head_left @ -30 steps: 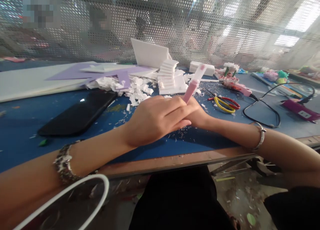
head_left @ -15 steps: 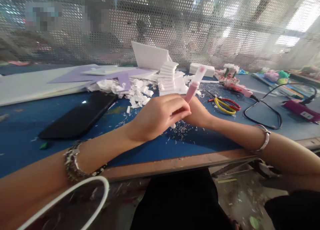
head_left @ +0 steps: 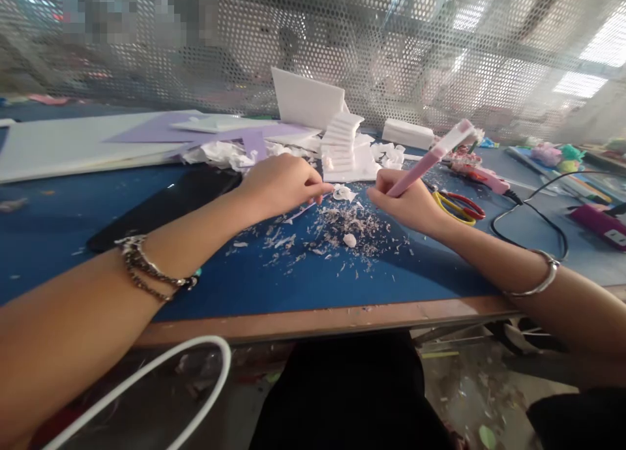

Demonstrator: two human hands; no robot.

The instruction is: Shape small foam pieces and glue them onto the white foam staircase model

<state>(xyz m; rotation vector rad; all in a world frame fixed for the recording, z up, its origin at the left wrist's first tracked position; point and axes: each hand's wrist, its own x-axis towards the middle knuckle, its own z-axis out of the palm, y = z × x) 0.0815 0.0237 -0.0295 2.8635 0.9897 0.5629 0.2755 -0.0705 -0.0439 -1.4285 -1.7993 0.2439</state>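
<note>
My left hand (head_left: 288, 186) reaches in over the table with thumb and fingers pinched together. Its fingertips are right beside a curled white piece (head_left: 345, 193); whether they grip it or something small, I cannot tell. My right hand (head_left: 408, 199) is closed pen-fashion around a slim pink craft knife (head_left: 424, 165), its pale clear end pointing up and right; the lower tip is hidden by the fingers. Between and below the hands lie fine white shavings (head_left: 337, 225) and a small round white lump (head_left: 349, 240). A thin lilac strip (head_left: 300, 212) lies under my left hand.
Behind are stacked white foam strips (head_left: 341, 143), an upright white board (head_left: 310, 98) and lilac sheets (head_left: 147, 134). A black phone-like slab (head_left: 132, 218) lies left. At right are red-and-yellow-handled scissors (head_left: 457, 207), a corded pink tool (head_left: 489, 179) and a purple box (head_left: 599, 223).
My hands, which were together, have moved apart: the left to the left and up, the right to the right with the pink craft knife, now tilted more. The shavings between them are uncovered.
</note>
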